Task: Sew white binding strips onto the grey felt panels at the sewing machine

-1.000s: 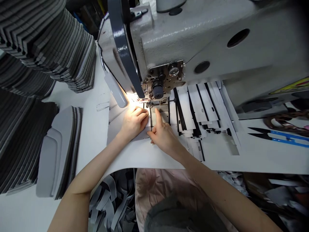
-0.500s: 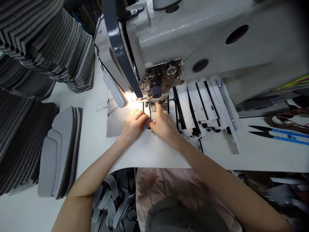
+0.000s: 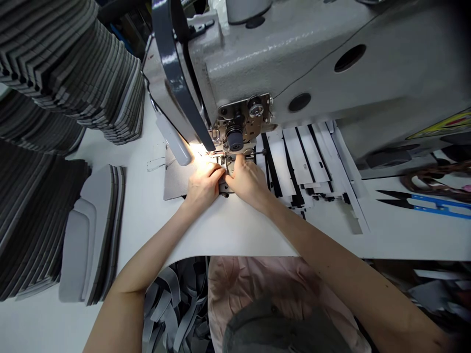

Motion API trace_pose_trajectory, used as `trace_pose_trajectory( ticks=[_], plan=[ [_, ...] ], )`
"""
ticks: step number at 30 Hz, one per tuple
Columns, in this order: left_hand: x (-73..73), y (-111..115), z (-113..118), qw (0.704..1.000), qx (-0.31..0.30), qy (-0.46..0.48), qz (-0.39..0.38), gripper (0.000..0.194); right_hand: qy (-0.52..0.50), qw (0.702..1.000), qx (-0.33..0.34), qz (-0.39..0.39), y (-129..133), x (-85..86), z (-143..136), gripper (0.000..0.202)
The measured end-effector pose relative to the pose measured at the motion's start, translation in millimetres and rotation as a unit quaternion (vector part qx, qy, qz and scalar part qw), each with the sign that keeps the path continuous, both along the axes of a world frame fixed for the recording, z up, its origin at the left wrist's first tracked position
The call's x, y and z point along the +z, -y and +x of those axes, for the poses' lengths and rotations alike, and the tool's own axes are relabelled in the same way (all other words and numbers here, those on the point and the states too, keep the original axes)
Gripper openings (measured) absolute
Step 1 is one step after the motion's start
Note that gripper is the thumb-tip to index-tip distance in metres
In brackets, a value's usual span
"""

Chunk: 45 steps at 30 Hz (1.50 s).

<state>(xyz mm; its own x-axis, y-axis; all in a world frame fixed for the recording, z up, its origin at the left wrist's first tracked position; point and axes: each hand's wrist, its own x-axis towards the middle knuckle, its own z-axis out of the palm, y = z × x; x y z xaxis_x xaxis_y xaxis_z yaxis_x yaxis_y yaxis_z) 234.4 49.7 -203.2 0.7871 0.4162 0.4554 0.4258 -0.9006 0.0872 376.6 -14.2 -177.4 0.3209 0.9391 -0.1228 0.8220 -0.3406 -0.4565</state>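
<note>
Under the sewing machine (image 3: 294, 59) lies a grey fabric piece (image 3: 176, 181), brightly lit by the lamp (image 3: 172, 139). My left hand (image 3: 205, 186) presses on its right part, with bent fingers closed at the edge beside the presser foot (image 3: 223, 159). Just right of the foot is my right hand (image 3: 248, 182), its thumb and fingers drawn together close to my left fingertips. Its index finger stretches forward near the needle area. What the right fingers grip is hidden. A metal plate (image 3: 225, 189) shows between the hands.
Tall stacks of grey padded pieces (image 3: 73, 63) stand at left, with several curved pieces (image 3: 90, 235) nearer. White and black strips (image 3: 305, 157) lie right of the needle. Blue-handled thread snips (image 3: 423, 200) rest farther right. Grey scraps (image 3: 172, 304) hang below the table edge.
The grey fabric has slid away from me under the foot, baring more of the metal plate. Both hands have moved slightly forward with it. The camera view has shifted a little.
</note>
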Motion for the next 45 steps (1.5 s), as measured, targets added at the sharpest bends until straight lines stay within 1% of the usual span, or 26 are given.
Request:
trace_pose_trajectory(
  ticks=[4,6,8,11,14,17,18,20,23,26,28,33,36,40,45],
  plan=[
    [7.2,-0.4,-3.9,1.000,0.001,-0.014,-0.002,0.027,0.034,0.999,0.003,0.005,-4.8,-1.2,1.3,0.026],
    [10.8,0.4,-8.5,1.000,-0.015,-0.012,-0.004,0.023,0.047,0.999,0.002,0.014,-6.5,-3.2,1.6,0.025],
    [11.4,-0.8,-13.5,0.999,-0.034,-0.009,0.004,0.025,0.053,0.998,0.003,0.023,-7.8,-5.3,1.9,0.027],
    [6.9,-8.3,-17.8,0.999,-0.044,-0.010,0.020,0.032,0.053,0.998,0.007,0.021,-8.2,-4.7,3.0,0.030],
    [0.8,-19.0,-16.8,0.999,-0.034,-0.013,0.019,0.029,0.045,0.999,0.018,-0.008,-1.9,3.5,5.3,0.039],
    [-4.0,-27.9,-13.3,0.999,-0.037,-0.006,0.030,0.028,0.035,0.998,0.044,-0.039,13.7,14.7,7.9,0.056],
    [-5.5,-30.2,-12.2,0.999,-0.038,0.000,0.034,0.028,0.036,0.997,0.056,-0.047,20.1,17.3,8.7,0.058],
    [-8.5,-34.0,-10.4,0.999,-0.035,0.012,0.038,0.029,0.044,0.994,0.079,-0.058,32.1,19.2,9.8,0.054],
    [-12.7,-37.7,-9.2,0.999,-0.019,0.017,0.025,0.028,0.064,0.992,0.096,-0.049,43.6,13.7,9.3,0.045],
    [-15.3,-39.3,-9.2,1.000,-0.014,0.014,0.009,0.027,0.081,0.992,0.089,-0.028,46.4,5.7,6.6,0.044],
    [-16.0,-39.9,-9.5,1.000,-0.012,0.015,0.006,0.027,0.085,0.993,0.085,-0.022,46.2,3.3,4.8,0.043],
    [-15.4,-40.9,-9.0,1.000,-0.010,0.014,-0.001,0.026,0.067,0.994,0.085,-0.027,46.8,5.8,3.8,0.041],
    [-13.2,-40.5,-7.8,1.000,-0.013,0.008,0.009,0.028,0.063,0.994,0.087,-0.020,47.5,5.8,4.6,0.041],
    [-8.9,-37.2,-6.3,1.000,-0.007,0.005,0.030,0.031,0.058,0.994,0.089,-0.013,47.5,3.5,5.4,0.042],
    [-5.9,-32.6,-7.2,0.999,-0.012,0.021,0.024,0.028,0.050,0.994,0.094,-0.010,46.7,3.9,6.5,0.040]
  ],
)
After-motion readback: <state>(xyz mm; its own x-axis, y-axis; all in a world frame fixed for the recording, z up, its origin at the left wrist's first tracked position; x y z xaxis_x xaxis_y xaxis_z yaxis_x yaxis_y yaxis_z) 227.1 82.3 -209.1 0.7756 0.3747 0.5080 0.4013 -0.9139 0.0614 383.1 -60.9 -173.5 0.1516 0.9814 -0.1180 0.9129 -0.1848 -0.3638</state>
